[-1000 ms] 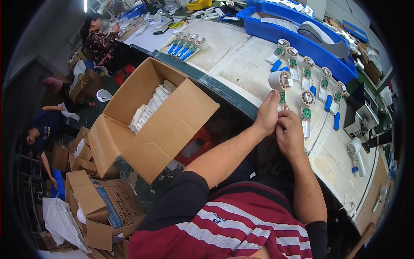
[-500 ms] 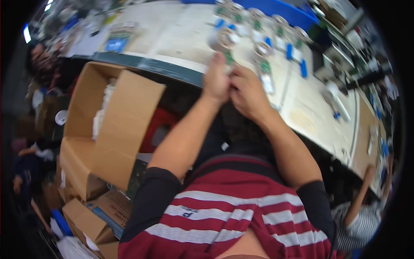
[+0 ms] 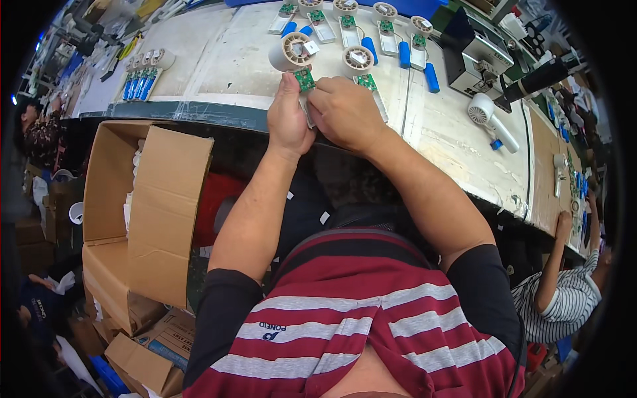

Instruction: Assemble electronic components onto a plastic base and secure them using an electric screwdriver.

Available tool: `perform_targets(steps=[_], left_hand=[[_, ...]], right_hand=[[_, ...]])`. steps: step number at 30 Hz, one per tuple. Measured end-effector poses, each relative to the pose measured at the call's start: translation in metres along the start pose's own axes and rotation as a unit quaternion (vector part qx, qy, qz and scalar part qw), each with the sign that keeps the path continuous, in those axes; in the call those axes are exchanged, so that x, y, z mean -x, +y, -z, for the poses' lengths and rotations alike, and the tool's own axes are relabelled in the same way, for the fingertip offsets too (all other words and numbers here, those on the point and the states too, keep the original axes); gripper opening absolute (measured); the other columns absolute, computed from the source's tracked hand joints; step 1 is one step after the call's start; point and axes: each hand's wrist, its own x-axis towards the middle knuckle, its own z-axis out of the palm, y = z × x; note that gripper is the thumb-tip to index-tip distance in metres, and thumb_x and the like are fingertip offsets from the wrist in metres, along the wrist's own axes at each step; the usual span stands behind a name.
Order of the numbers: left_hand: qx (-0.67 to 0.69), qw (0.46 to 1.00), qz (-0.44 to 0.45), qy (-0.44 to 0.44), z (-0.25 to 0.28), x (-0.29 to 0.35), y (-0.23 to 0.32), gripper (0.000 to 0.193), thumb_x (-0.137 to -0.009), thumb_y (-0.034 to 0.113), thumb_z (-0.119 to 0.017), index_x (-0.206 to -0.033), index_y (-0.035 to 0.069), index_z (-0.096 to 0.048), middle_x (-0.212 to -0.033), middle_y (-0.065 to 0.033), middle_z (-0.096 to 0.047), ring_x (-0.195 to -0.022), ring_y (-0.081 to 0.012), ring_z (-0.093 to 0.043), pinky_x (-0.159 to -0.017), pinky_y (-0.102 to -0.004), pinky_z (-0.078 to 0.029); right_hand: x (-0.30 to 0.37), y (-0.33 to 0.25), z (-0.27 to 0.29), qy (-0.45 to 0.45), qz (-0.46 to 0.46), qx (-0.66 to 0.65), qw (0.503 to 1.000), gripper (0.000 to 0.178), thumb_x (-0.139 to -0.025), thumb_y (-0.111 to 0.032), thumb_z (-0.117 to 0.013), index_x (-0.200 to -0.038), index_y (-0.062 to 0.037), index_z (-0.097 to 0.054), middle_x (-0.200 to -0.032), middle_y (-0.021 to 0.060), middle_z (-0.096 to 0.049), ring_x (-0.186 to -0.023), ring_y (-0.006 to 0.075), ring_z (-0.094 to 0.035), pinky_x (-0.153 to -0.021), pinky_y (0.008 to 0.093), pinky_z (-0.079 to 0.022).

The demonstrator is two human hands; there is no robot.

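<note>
My left hand (image 3: 286,121) is wrapped round the handle of an open handheld fan (image 3: 289,54), its thumb up along the side. The fan has a round off-white head and a green circuit board (image 3: 304,80) at its neck. My right hand (image 3: 348,114) is closed with its fingertips pressed at the handle below the board; they hide whatever they pinch. Just beyond the right hand a second open fan (image 3: 358,60) lies on the table, its handle partly covered by that hand.
Several open fans (image 3: 348,23) with blue battery cells (image 3: 404,54) lie in a row behind. More stand in a group (image 3: 142,74) at left. A white fan (image 3: 494,123) lies near a machine (image 3: 481,56) at right. An open cardboard box (image 3: 169,219) stands below the table edge.
The view has shifted and sharpened, so the table sits further up and left. My right hand has turned more knuckles-up over the handle; both hands stay at the same fan.
</note>
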Motion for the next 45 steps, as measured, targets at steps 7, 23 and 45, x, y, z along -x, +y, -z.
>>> perform_targets(steps=[7, 23, 45], left_hand=[[-0.019, 1.0, 0.001, 0.021, -0.011, 0.005, 0.004, 0.052, -0.118, 0.044, -0.041, -0.137, 0.001, -0.062, -0.122, -0.0116, -0.071, -0.105, -0.0195, -0.068, -0.094, -0.035, -0.056], [0.058, 0.985, 0.077, -0.146, 0.0, -0.001, 0.037, 0.049, -0.116, 0.045, -0.048, -0.137, 0.002, -0.059, -0.099, -0.0122, -0.068, -0.078, -0.0176, -0.063, -0.074, -0.0308, -0.051], [0.004, 0.992, 0.017, -0.122, -0.021, 0.014, 0.044, 0.05, -0.115, 0.053, -0.046, -0.134, 0.008, -0.059, -0.095, -0.0073, -0.066, -0.081, -0.0162, -0.064, -0.077, -0.0329, -0.054]], right_hand=[[0.002, 0.004, -0.003, 0.029, 0.059, -0.03, 0.997, 0.008, -0.08, -0.01, -0.07, -0.084, -0.009, -0.064, -0.085, 0.0083, -0.062, -0.076, 0.0303, -0.06, -0.066, 0.04, -0.049], [0.027, -0.018, 0.024, -0.093, -0.232, -0.053, 0.967, 0.021, -0.086, -0.015, -0.075, -0.104, -0.0031, -0.073, -0.093, 0.0111, -0.072, -0.082, 0.0345, -0.067, -0.075, 0.041, -0.054], [0.013, -0.047, 0.04, 0.021, -0.19, -0.244, 0.951, 0.029, -0.085, -0.012, -0.083, -0.11, -0.0018, -0.07, -0.093, 0.0136, -0.073, -0.078, 0.0282, -0.065, -0.073, 0.0373, -0.053]])
